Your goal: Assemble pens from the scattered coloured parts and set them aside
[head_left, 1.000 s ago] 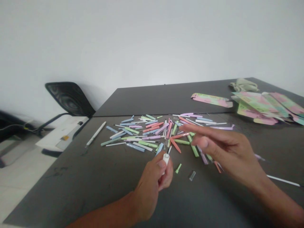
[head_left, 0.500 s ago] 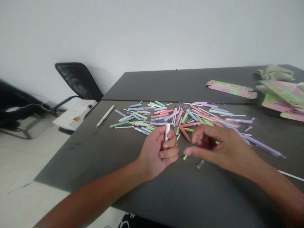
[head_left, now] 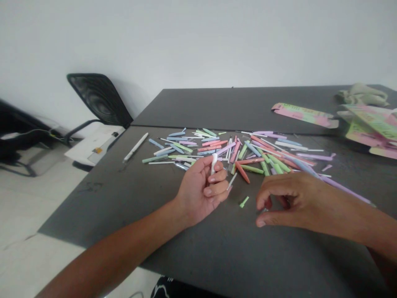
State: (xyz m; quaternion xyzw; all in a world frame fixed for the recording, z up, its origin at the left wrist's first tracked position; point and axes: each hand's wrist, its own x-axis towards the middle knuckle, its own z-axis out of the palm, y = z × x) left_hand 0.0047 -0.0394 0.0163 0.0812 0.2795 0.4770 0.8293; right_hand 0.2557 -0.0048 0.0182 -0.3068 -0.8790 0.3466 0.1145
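Note:
My left hand [head_left: 201,190] sits at the near edge of a heap of pastel plastic sticks [head_left: 223,154], with its fingers closed on a short white plastic piece [head_left: 214,164] that stands up from the grip. My right hand [head_left: 288,200] is low over the dark table, thumb and forefinger curved around a small clear tube [head_left: 264,210]. That tube is mostly hidden by the fingers, and I cannot tell whether they grip it. A small green plastic piece [head_left: 244,202] lies between my hands.
A white stick [head_left: 135,147] lies apart on the left of the dark grey table [head_left: 217,248]. Pink-and-green printed card packaging [head_left: 305,115] and a stack of it [head_left: 369,130] lie at the back right, by a grey cloth [head_left: 361,94]. A black chair [head_left: 99,99] stands beyond the left corner.
My right hand has moved down and right, coming over the clear tube. My left hand keeps the white piece. The view has shifted slightly as my head moved.

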